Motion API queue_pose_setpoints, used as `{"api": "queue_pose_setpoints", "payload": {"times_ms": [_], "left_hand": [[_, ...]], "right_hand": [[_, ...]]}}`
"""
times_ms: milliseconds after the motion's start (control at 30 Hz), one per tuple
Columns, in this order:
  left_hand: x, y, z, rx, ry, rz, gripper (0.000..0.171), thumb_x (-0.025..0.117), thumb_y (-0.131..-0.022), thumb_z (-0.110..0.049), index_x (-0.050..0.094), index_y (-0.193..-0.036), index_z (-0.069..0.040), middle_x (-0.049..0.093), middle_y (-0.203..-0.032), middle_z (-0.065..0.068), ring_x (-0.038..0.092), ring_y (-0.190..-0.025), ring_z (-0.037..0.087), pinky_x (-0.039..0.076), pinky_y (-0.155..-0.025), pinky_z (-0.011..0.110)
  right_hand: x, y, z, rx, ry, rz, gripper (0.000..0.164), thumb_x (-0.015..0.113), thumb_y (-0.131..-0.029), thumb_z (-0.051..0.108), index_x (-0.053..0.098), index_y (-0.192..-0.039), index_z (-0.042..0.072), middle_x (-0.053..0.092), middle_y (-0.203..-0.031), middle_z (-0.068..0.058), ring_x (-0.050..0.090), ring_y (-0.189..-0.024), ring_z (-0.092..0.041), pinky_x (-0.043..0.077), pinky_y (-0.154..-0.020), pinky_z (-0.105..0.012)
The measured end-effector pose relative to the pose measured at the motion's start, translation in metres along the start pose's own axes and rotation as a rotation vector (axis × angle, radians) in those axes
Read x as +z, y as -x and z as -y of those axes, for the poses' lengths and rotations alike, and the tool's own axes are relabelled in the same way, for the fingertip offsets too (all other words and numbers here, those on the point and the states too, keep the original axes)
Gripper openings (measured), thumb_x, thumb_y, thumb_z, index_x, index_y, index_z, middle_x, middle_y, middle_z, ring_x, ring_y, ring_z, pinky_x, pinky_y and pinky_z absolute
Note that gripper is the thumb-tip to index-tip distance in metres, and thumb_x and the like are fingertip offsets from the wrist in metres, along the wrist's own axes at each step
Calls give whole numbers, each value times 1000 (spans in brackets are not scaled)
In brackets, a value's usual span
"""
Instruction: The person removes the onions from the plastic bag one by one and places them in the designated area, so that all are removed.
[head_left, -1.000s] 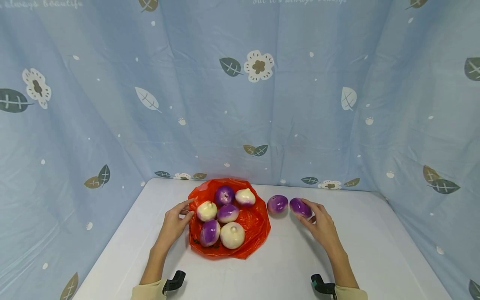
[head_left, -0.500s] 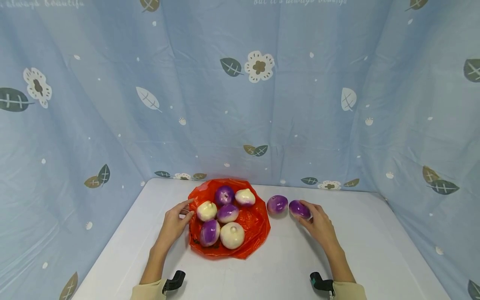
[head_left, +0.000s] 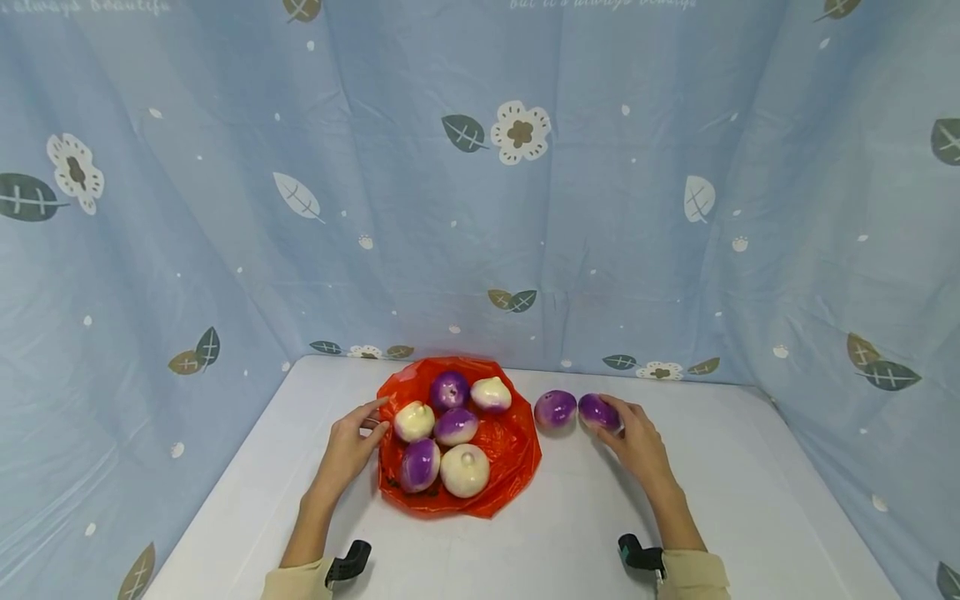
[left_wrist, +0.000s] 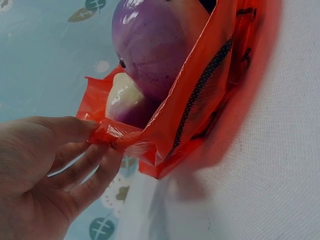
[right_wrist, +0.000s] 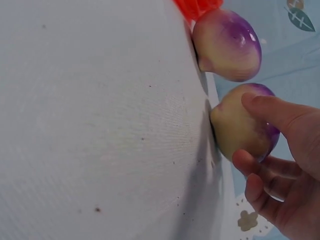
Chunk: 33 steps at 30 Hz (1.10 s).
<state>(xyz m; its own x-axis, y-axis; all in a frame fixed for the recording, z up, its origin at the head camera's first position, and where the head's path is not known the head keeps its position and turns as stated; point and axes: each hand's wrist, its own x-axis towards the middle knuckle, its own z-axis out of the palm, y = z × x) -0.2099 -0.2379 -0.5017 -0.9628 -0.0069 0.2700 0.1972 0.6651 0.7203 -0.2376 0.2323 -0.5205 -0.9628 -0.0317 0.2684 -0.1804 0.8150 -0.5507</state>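
A red plastic bag point(head_left: 516, 450) lies spread open on the table with several purple-and-white turnips in it, one of them a pale turnip point(head_left: 465, 471) near its front. My left hand point(head_left: 351, 446) pinches the bag's left rim between thumb and fingers, as the left wrist view shows with the hand point(left_wrist: 55, 170) close up. To the right of the bag stands a single turnip point(head_left: 556, 409). Just beside it, my right hand point(head_left: 641, 442) holds another turnip point(head_left: 597, 412), thumb on one side and fingers on the other. In the right wrist view this held turnip point(right_wrist: 240, 125) appears at the tabletop.
The white tabletop point(head_left: 555, 542) extends in front of the bag and off to the right. Behind and at both sides hangs a blue curtain point(head_left: 390, 200) printed with leaves and flowers. Black camera mounts point(head_left: 348, 562) sit at both wrists.
My right hand has shifted slightly to the left with the turnip, which is now a touch nearer the other loose turnip. The left hand and the bag have stayed put.
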Motion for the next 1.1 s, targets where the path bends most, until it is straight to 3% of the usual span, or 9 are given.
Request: {"api": "queue_pose_setpoints", "payload": {"times_ms": [300,633,1100], "left_hand": [[0,-2,1,15,6,-8,43,69,-90,-9,61,-133,-10,70,-108,11,67,-91,22,56,-69,17],[1,-1,3,19,0,-15,42,70,-90,-9,62,-131,-10,71,-108,12,68,-89,22,58,-69,20],[1,0,2,22,9,-4,43,70,-90,-8,61,-132,-10,71,-110,12,68,-90,22,58,-70,21]], "right_hand": [[-2,-5,3,21,1,25,58,76,-86,28,53,-138,20,56,-125,-27,64,-83,-28,53,-66,-41],[0,-1,3,-11,9,10,58,76,-85,25,54,-138,17,55,-126,-29,63,-82,-29,53,-65,-40],[2,2,6,16,5,36,62,75,-86,25,49,-141,19,47,-134,-29,64,-85,-30,53,-62,-41]]}}
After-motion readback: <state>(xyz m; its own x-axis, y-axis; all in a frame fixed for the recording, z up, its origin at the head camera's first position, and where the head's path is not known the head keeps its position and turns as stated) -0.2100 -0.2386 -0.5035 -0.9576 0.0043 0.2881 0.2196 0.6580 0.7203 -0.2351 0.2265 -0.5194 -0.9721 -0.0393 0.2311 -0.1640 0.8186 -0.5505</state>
